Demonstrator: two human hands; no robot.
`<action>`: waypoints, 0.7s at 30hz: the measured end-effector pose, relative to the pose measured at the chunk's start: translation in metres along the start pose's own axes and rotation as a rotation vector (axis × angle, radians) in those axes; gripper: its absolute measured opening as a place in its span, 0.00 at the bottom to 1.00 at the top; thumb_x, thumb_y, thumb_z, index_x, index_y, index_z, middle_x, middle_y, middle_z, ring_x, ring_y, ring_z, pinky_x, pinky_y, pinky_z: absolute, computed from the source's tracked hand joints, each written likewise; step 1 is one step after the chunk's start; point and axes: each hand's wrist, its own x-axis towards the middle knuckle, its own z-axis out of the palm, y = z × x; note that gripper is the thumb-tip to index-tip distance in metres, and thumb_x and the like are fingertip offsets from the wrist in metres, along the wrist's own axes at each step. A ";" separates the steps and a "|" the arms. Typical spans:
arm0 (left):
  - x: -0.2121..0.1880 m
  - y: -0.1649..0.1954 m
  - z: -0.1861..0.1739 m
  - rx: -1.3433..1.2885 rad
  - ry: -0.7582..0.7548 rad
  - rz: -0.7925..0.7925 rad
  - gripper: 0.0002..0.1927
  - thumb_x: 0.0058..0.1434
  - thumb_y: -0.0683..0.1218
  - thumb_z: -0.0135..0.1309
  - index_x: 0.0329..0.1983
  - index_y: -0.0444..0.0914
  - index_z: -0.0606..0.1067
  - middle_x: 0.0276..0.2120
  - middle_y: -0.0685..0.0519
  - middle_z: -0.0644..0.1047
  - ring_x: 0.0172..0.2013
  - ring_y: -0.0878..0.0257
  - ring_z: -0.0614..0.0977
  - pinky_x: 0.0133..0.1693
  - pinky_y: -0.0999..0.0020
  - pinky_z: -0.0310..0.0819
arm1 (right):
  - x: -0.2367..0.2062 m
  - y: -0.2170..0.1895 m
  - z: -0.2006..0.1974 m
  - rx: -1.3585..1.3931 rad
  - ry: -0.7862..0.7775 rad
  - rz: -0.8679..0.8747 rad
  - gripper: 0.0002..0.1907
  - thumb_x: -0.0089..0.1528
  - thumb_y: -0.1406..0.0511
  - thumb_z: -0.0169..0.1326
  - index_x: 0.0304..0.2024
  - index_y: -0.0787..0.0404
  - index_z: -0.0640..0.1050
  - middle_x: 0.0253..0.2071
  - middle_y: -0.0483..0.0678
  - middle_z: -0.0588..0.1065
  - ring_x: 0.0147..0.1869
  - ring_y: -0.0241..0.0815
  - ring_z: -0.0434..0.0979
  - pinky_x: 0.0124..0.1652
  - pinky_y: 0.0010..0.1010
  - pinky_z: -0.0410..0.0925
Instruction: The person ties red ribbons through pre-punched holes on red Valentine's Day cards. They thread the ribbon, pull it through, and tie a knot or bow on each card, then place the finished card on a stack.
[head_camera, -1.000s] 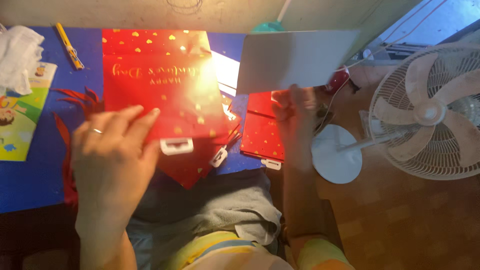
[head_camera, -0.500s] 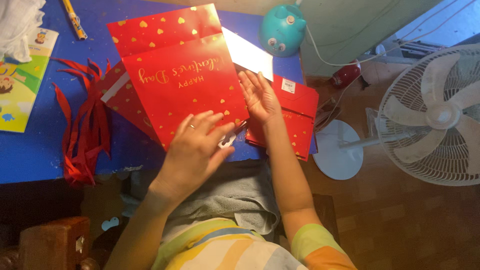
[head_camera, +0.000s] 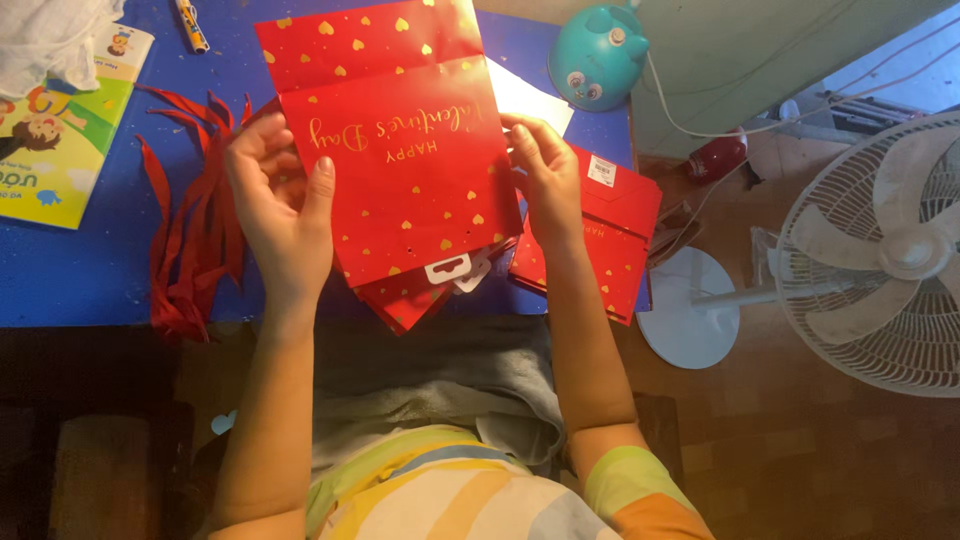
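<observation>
Both hands hold a flat red gift bag (head_camera: 400, 150) with gold hearts over the blue tabletop (head_camera: 80, 270). The left hand (head_camera: 280, 205) closes its grip on the bag's left edge, and the right hand (head_camera: 545, 180) grips the right edge. More red bags (head_camera: 600, 240) lie beneath, with red ribbons (head_camera: 190, 240) just left.

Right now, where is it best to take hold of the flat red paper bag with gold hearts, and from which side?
Grip the flat red paper bag with gold hearts by its two long side edges, coming in from left and right, as the left hand and right hand do. It lies flat and wide, so the edges are probably the easiest pinch.
</observation>
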 end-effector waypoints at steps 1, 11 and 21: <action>-0.002 -0.005 -0.002 -0.035 0.005 -0.009 0.22 0.75 0.36 0.58 0.66 0.36 0.64 0.56 0.53 0.67 0.48 0.70 0.73 0.51 0.74 0.76 | -0.005 -0.002 0.004 -0.013 0.008 -0.012 0.14 0.70 0.63 0.53 0.54 0.64 0.77 0.44 0.43 0.78 0.43 0.30 0.78 0.41 0.23 0.73; -0.007 -0.026 -0.033 -0.215 -0.035 -0.107 0.20 0.77 0.34 0.60 0.63 0.36 0.63 0.49 0.53 0.71 0.48 0.69 0.75 0.54 0.73 0.72 | -0.028 -0.010 -0.012 -0.066 -0.135 0.095 0.19 0.74 0.65 0.55 0.64 0.64 0.67 0.46 0.43 0.74 0.43 0.29 0.73 0.37 0.22 0.69; -0.005 -0.028 -0.016 -0.224 -0.219 -0.175 0.45 0.68 0.30 0.59 0.81 0.41 0.50 0.65 0.44 0.72 0.68 0.57 0.75 0.72 0.61 0.70 | -0.024 -0.009 0.003 -0.076 -0.249 0.043 0.35 0.72 0.67 0.53 0.78 0.56 0.54 0.58 0.53 0.76 0.60 0.36 0.77 0.57 0.29 0.71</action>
